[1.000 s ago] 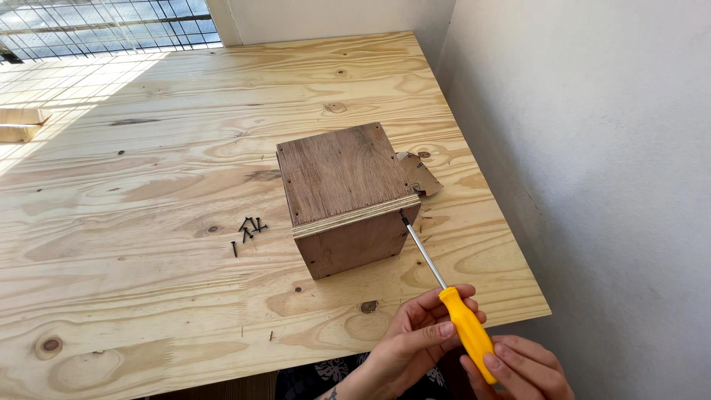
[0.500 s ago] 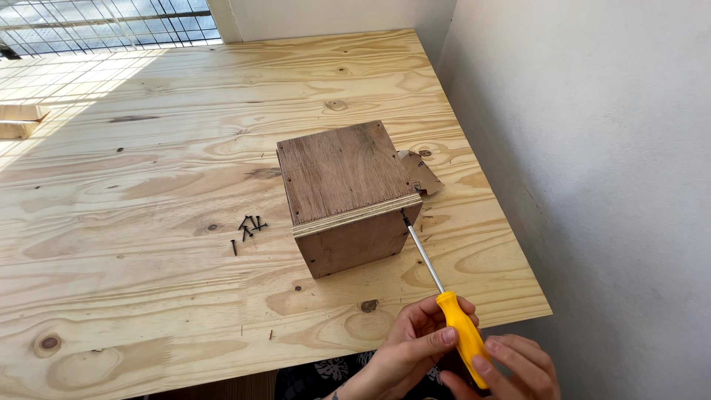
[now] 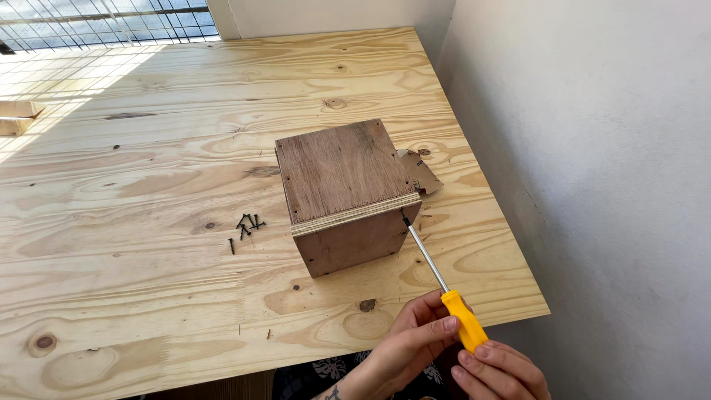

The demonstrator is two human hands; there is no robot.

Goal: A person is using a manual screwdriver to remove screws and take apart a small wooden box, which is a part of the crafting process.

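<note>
— Screws (image 3: pixel 244 226) lie loose on the plywood table (image 3: pixel 148 163), left of a wooden box (image 3: pixel 342 194) that sits near the table's right edge. How does the box handle?

— Stiff and fairly solid, by the look of its thick ply walls; probably not heavy, and unlikely to slide much on raw wood. Its flat sides offer the best hold, should it need steadying.

— And the screwdriver (image 3: pixel 437 278)?

— Its steel shaft runs from the box's lower right corner, tip against the edge, down to a yellow handle off the table's front edge. Rigid tool, smooth plastic grip, likely a little slippery, so it wants a firm hold around the handle, not the shaft.

— The hands?

— Left hand (image 3: pixel 406 348) has its fingers curled onto the upper handle, pinching it. Right hand (image 3: pixel 503 370) wraps the butt end from below, fingers closed round it.

— Anything else?

— A torn scrap of cardboard (image 3: pixel 418 172) lies just behind the box, to its right, near a white wall (image 3: pixel 592 185).
</note>
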